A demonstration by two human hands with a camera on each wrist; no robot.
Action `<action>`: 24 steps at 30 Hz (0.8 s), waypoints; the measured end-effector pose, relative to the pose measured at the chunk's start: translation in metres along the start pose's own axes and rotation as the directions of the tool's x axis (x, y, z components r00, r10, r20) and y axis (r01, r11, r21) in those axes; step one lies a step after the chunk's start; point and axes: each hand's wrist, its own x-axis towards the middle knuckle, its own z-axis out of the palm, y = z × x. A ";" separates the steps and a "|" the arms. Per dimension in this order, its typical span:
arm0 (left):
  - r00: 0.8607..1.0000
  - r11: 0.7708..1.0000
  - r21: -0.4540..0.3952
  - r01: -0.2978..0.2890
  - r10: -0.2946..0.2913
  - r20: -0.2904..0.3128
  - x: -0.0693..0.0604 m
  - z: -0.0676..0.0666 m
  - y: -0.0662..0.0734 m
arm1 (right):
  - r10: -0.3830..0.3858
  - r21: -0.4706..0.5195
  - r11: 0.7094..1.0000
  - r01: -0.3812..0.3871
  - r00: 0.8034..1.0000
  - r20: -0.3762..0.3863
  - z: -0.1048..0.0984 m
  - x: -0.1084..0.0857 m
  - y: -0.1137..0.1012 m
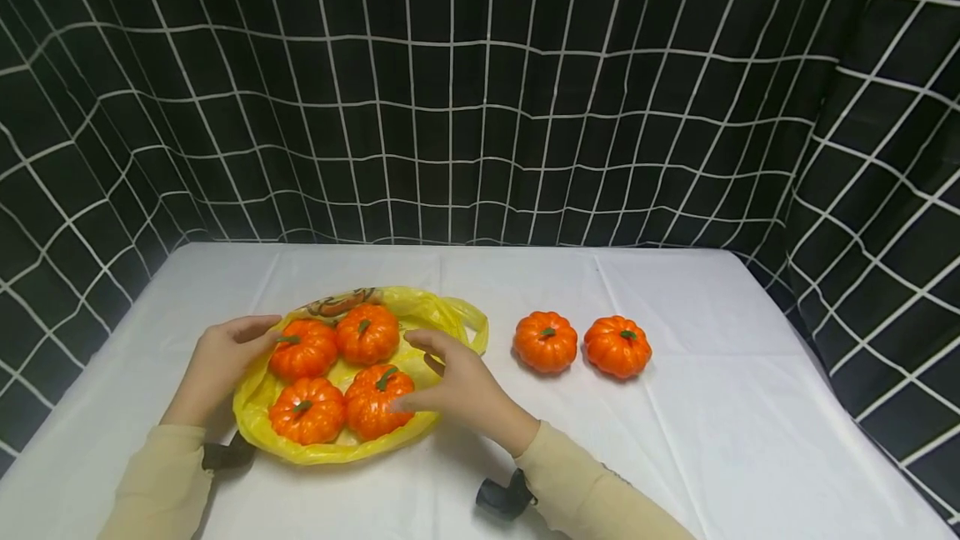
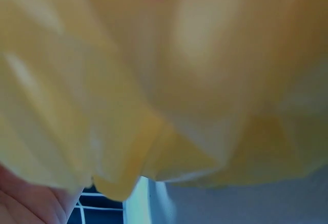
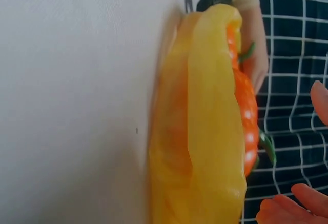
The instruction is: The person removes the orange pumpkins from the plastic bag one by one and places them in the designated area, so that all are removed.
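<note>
A yellow plastic bag (image 1: pixel 330 455) lies spread on the table, its mouth facing up. Several small orange pumpkins with green stems are inside, one (image 1: pixel 303 411) at the near left and another (image 1: pixel 367 332) at the back. My left hand (image 1: pixel 228 352) touches the bag's left rim, beside the left pumpkin (image 1: pixel 311 350); its grip is unclear, and bag film fills most of the left wrist view. Over the bag's right side my right hand (image 1: pixel 472 382) has thumb and fingers spread apart, near the front-right pumpkin (image 1: pixel 371 411). The right wrist view shows its fingers (image 3: pixel 292 211) holding nothing.
Two more orange pumpkins, one (image 1: pixel 546 342) nearer the bag and one (image 1: pixel 617 347) farther right, sit side by side on the white tablecloth (image 1: pixel 720 440). A bag handle loop (image 1: pixel 480 327) extends right. Black curtain with a white grid (image 1: pixel 465 107) surrounds the table's back and sides.
</note>
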 end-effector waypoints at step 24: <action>0.999 0.999 0.020 -0.034 0.034 -0.016 0.001 -0.001 0.000 | 0.042 -0.171 0.985 -0.039 0.999 0.013 0.028 0.011 -0.006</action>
